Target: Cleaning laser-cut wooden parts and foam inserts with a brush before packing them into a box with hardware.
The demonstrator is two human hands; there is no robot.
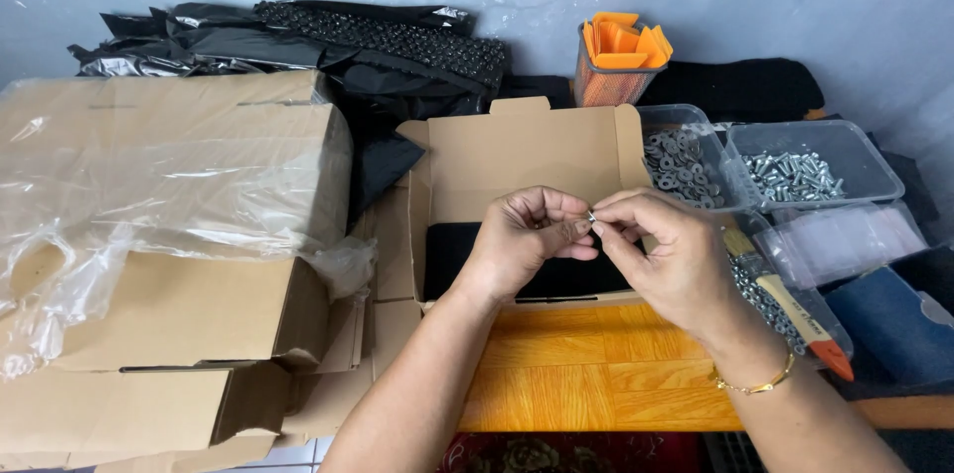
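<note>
At far left a stack of cardboard boxes (169,264) sits under loose clear plastic film (119,195). Next comes an open cardboard box (527,150) with dark material inside, standing on the wooden table (586,374). Above it the left hand (522,239) and right hand (661,254) meet, fingertips of both pinched closed around a small metal piece (592,218) (too tiny to tell bolt from washer). It looks like a fitting step, one part being joined to another; the next move probably calls for a steady pinch and a careful twist. Further right are a clear tub of washers (686,167), a clear tub of bolts (800,175) and an orange-handled tool (795,314).
</note>
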